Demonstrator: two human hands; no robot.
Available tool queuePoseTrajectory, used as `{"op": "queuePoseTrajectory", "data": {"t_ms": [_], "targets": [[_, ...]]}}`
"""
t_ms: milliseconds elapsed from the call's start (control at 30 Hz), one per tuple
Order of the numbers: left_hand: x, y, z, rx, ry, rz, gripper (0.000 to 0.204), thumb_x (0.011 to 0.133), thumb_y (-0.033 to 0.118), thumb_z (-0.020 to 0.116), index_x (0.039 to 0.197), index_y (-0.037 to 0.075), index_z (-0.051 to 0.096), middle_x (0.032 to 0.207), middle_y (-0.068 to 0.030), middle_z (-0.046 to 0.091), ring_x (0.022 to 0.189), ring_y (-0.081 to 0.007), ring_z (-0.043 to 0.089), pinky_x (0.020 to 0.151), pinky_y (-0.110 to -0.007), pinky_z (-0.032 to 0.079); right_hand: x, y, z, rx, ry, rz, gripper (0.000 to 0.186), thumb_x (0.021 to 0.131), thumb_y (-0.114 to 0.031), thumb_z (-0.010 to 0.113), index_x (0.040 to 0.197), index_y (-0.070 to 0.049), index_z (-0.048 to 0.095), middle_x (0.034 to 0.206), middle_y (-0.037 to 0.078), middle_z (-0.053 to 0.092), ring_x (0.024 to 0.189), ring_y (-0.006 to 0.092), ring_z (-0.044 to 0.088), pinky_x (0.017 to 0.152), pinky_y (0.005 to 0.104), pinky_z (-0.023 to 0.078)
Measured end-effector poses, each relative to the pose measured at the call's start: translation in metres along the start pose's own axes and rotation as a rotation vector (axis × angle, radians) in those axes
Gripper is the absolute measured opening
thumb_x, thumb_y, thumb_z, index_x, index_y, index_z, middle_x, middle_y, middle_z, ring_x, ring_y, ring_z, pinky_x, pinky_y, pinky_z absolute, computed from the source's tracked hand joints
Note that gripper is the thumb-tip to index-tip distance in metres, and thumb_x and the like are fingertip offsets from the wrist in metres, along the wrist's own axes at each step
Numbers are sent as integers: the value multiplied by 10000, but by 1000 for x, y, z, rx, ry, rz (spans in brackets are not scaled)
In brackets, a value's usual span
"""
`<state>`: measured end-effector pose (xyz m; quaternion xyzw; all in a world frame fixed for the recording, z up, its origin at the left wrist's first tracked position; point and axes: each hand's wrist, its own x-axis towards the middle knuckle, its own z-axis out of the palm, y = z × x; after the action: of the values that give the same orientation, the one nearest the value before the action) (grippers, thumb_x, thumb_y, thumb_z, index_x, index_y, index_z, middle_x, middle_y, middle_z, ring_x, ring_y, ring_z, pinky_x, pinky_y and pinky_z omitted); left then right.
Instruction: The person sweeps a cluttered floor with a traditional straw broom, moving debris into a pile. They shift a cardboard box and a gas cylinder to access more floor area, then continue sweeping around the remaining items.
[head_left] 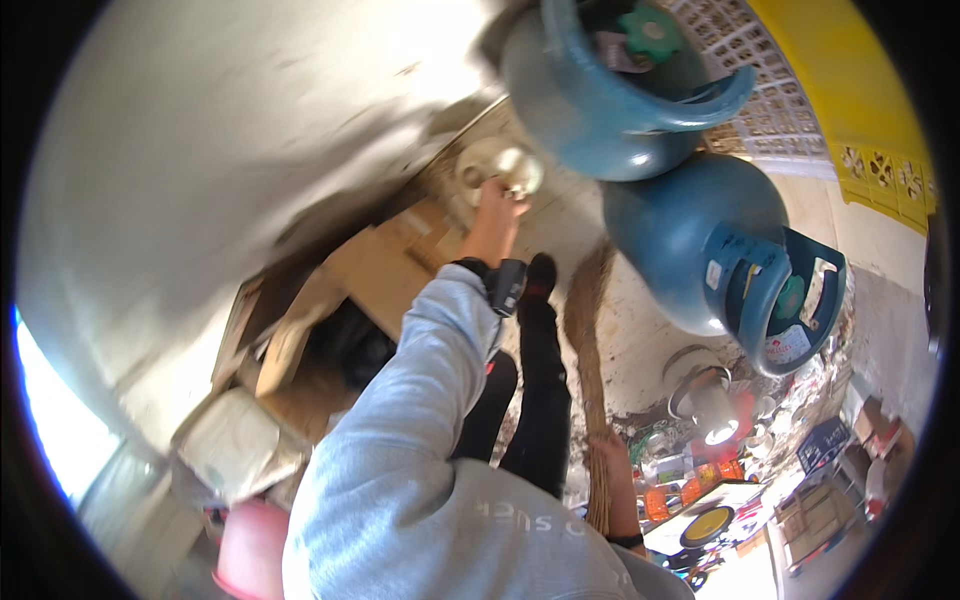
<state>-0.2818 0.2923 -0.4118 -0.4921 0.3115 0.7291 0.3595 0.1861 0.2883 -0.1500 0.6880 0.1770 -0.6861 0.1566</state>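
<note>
I can't make out what my left hand (495,215) has hold of: a pale round thing (505,165) glares white in the light, its shape washed out, and the fingers blur into it. My right hand (610,455) is only partly showing on the broom handle (590,340), grip unclear. The upper blue gas cylinder (590,100) is cut off by the top edge of the view; the lower cylinder (700,250) has a label too small to tell. The clutter of small packets (700,480) bottom right is a blur. The pink thing (250,550) runs off the lower edge.
</note>
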Motion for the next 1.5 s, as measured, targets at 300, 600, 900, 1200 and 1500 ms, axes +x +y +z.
{"op": "queuePoseTrajectory", "data": {"t_ms": [300, 600, 900, 1200, 1500], "targets": [[-343, 11, -47, 173, -195, -142, 342, 637, -109, 433, 870, 138, 481, 957, -46, 420, 841, -218, 472, 932, -459, 361, 22, -3, 6, -187, -143, 46, 218, 854, -254, 563, 934, -53, 589, 713, 62, 605, 547, 168, 566, 464, 291, 467], [-630, 114, -124, 403, -129, -33, 339, 592, -98, 475, 880, 67, 544, 1019, -54, 527, 1073, -267, 520, 932, -391, 446, 50, -25, 32, -266, -157, 156, 202, 849, -227, 557, 851, -26, 554, 666, 99, 595, 510, 229, 572, 455, 324, 474], [-583, 152, -214, 575, 62, 218, 301, 614, -92, 459, 869, 59, 510, 863, -15, 477, 794, -162, 491, 792, -304, 434, 54, -18, 65, -298, -32, 139, 333, 867, -290, 528, 915, 32, 595, 705, 111, 624, 539, 203, 581, 498, 326, 482], [-381, 172, -282, 633, 142, 308, 238, 676, -38, 510, 904, 18, 551, 745, -12, 484, 658, -137, 461, 613, -288, 396, 41, -25, 59, -122, -80, 214, 272, 845, -188, 592, 996, 25, 516, 785, 156, 600, 573, 230, 566, 500, 319, 489], [-295, 184, -260, 921, 177, 308, 186, 701, 43, 624, 880, 4, 588, 686, -16, 521, 525, -115, 461, 474, -268, 340, 26, -11, 69, -197, -82, 231, 171, 821, -142, 600, 887, 12, 567, 672, 119, 597, 529, 232, 576, 498, 348, 489]]}}
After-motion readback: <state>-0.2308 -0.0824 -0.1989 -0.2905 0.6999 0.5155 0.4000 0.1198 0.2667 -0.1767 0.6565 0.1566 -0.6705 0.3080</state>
